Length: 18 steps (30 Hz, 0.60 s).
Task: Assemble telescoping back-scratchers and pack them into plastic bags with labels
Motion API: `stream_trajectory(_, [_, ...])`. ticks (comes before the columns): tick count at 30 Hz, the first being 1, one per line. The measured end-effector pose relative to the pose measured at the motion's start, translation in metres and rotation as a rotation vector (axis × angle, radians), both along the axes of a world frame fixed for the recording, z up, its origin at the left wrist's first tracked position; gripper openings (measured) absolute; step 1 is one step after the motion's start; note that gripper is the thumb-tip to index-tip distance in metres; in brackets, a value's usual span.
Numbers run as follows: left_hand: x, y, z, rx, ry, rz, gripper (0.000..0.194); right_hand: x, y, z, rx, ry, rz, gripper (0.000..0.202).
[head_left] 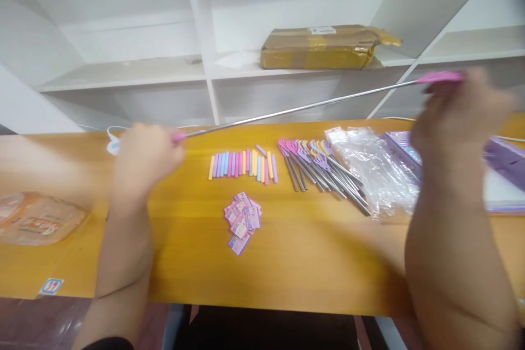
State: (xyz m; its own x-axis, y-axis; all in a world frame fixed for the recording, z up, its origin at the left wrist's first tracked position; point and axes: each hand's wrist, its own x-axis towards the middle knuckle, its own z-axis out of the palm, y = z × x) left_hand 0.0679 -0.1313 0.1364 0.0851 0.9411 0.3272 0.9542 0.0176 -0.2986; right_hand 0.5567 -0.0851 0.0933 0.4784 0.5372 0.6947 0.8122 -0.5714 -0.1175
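A long, thin metal rod (303, 108) is stretched above the table between my two hands, its right side higher. My left hand (145, 156) is closed around its pink grip end. The other end carries a pink claw-shaped head, held in my right hand (459, 101), which is blurred. Below the rod lies a row of pastel tubes (238, 164) in yellow, purple, blue and pink. To its right rests a pile of metal rods with coloured claw heads (324, 167). Small pink and purple printed cards (243, 219) are heaped nearer the front.
Clear plastic bags (377, 169) lie beside the rods, with purple packaging (504, 164) further right. An orange-printed bag (41, 220) is at the left. Behind the table (287, 279), a taped cardboard box (320, 48) sits on a white shelf (143, 74).
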Motion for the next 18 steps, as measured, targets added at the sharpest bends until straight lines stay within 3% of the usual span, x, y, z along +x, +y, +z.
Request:
stream_trajectory(1, [0.020, -0.001, -0.011, -0.015, -0.017, -0.069, 0.032, -0.036, -0.005, -0.002, -0.088, 0.106, 0.024, 0.037])
stream_trajectory(4, [0.071, -0.002, -0.042, -0.141, -0.091, -0.192, 0.031, -0.140, -0.033, -0.022, -0.272, -0.055, 0.590, 0.024])
stream_trajectory(6, [0.085, -0.001, -0.053, -0.197, -0.119, -0.191, 0.027, -0.180, -0.050, -0.038, -0.291, -0.093, 0.665, 0.022])
stream_trajectory(8, [0.085, -0.001, -0.054, -0.204, -0.111, -0.168, 0.027, -0.194, -0.057, -0.046, -0.311, -0.131, 0.704, 0.020])
stream_trajectory(14, [0.068, -0.007, -0.037, -0.145, -0.053, -0.162, 0.032, -0.179, -0.049, -0.045, -0.273, -0.199, 0.775, 0.017])
stream_trajectory(18, [0.065, -0.009, -0.034, -0.120, -0.049, -0.157, 0.034, -0.181, -0.049, -0.049, -0.212, -0.260, 0.821, 0.020])
